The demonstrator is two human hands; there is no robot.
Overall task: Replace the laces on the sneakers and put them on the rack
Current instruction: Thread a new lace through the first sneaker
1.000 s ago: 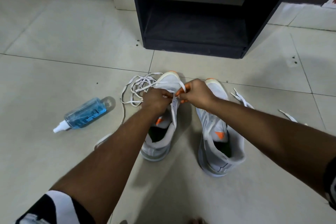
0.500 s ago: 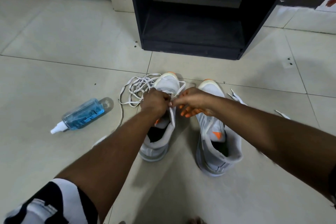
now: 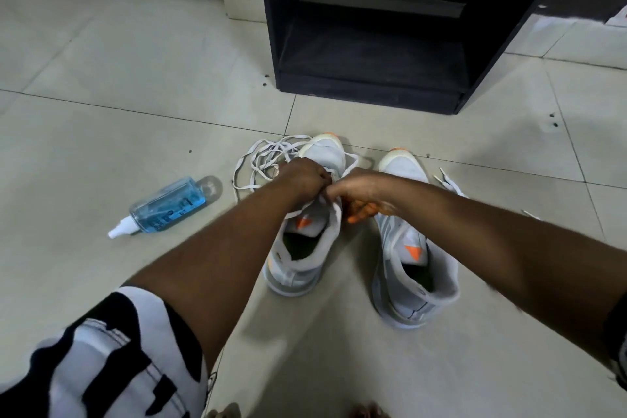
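Observation:
Two white sneakers with orange toes and orange tongue marks stand side by side on the tiled floor, toes pointing away from me. Over the eyelets of the left sneaker (image 3: 305, 248) my left hand (image 3: 302, 180) grips a white lace (image 3: 268, 156), whose loose loops trail to the left of the toe. My right hand (image 3: 363, 190) meets the left one there and pinches the same lace at the shoe's tongue. The right sneaker (image 3: 410, 248) stands unlaced and untouched. Another white lace (image 3: 448, 180) lies on the floor beside it.
A dark, open shoe rack (image 3: 373, 44) stands just beyond the sneakers. A clear spray bottle (image 3: 166, 205) with blue liquid lies on its side at the left. My toes show at the bottom edge.
My right hand has moved left and down from the toe area to meet my left hand at the tongue. Both hands have drawn nearer to me along the left sneaker.

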